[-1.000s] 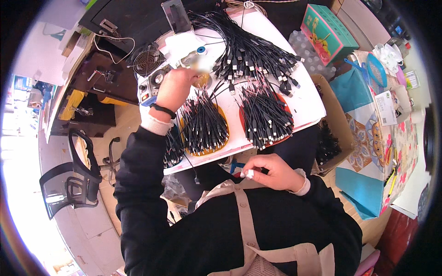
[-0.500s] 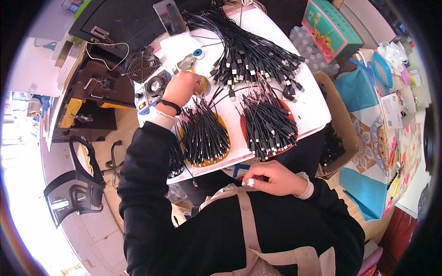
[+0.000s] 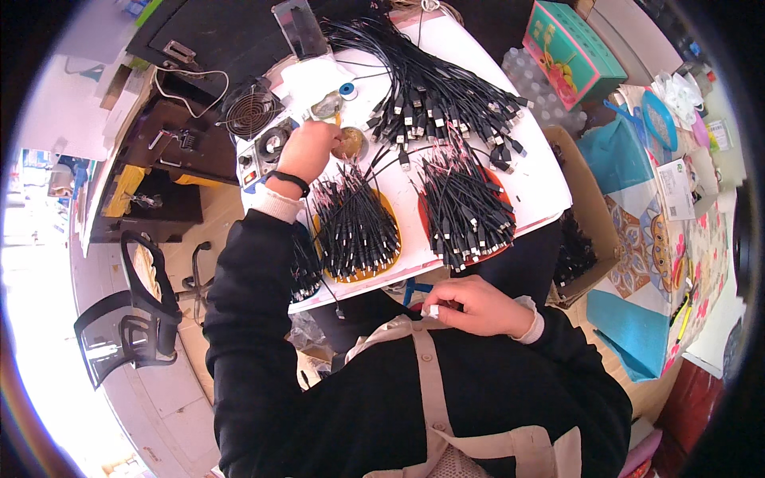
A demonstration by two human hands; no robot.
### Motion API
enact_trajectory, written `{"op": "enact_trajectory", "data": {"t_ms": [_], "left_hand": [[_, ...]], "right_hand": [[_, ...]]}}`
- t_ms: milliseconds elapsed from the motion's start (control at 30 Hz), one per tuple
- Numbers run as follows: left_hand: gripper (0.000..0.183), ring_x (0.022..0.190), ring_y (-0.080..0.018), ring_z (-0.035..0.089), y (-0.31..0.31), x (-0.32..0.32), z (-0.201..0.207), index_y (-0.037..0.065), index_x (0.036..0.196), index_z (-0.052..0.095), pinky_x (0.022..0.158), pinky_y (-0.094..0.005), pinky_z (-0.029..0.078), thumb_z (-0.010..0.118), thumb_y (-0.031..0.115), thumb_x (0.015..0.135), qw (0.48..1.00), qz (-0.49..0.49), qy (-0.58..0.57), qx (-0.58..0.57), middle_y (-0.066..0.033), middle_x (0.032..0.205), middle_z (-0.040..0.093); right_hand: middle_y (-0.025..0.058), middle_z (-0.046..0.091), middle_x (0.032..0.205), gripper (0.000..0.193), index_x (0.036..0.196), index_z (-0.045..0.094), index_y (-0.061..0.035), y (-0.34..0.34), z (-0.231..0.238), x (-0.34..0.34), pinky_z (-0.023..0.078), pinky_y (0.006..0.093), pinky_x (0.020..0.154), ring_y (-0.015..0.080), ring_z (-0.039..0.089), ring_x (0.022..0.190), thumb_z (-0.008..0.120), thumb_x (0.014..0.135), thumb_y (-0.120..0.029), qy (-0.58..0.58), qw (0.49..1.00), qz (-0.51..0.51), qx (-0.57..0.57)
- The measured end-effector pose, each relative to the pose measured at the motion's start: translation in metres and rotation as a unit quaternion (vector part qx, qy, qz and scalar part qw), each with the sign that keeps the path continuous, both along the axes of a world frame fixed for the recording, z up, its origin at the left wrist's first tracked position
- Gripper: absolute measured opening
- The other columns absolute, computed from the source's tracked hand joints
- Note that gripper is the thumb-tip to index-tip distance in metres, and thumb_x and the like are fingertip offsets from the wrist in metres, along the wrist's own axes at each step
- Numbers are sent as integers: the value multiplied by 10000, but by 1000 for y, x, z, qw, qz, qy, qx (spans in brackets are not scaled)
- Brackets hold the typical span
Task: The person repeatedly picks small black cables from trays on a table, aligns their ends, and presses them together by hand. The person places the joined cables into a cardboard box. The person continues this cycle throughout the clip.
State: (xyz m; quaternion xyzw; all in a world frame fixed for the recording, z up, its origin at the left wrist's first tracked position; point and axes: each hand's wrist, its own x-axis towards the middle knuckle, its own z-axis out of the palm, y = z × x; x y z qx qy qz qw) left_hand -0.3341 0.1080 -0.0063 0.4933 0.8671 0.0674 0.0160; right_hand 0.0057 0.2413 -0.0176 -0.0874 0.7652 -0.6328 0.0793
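My left hand is at the far left of the white table, its fingers drawn together beside a small round tin with brownish contents. Whatever the fingers pinch is hidden. A small device with a dial stands partly behind that hand. Low in front of my body, my right hand is closed on a small white piece. Between the hands, short black cables fill a yellow tray. More short black cables with bare reddish wire ends lie in a red tray.
Long black USB cables spread over the table's far side. Near the device are a round fan grille, a blue-and-white spool and a dark upright panel. A cardboard box stands at the right, an office chair at the left.
My left hand has shifted slightly left, off the round tin, which now shows more fully. My right hand stays low, still with the white piece. The whole view has shifted a little.
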Motion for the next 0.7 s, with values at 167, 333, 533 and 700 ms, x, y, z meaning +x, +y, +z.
{"op": "enact_trajectory", "data": {"t_ms": [167, 333, 533, 700], "left_hand": [[113, 762, -349, 638, -47, -3, 27, 22, 853, 690, 691, -404, 499, 638, 110, 804, 998, 17, 35, 55, -171, 800, 662], [105, 730, -358, 642, -88, -16, 37, 6, 834, 680, 660, -394, 498, 641, 94, 793, 988, 120, 51, 84, -188, 750, 648], [102, 721, -366, 641, -102, -36, 28, 25, 817, 688, 662, -420, 503, 655, 120, 797, 983, 157, 91, 40, -190, 735, 645], [89, 726, -367, 639, -96, -51, 23, 36, 800, 685, 668, -428, 506, 671, 121, 779, 983, 139, 118, 4, -184, 733, 644]], "right_hand": [[118, 610, 799, 130, 924, 612, -22, -5, 3, 2, 462, 353, 630, 260, 595, 682, 595, 857, -133, -1, 999, 26, 28], [132, 617, 813, 146, 923, 615, -11, -13, 3, 1, 466, 367, 638, 282, 601, 698, 596, 859, -140, -16, 998, 47, 44], [137, 621, 808, 157, 916, 617, -6, -15, 0, 6, 466, 379, 632, 296, 603, 694, 605, 862, -153, -19, 998, 60, 31], [138, 617, 798, 151, 918, 612, -15, -11, -3, 7, 469, 383, 637, 302, 612, 704, 604, 862, -154, -25, 997, 58, 39]]}}
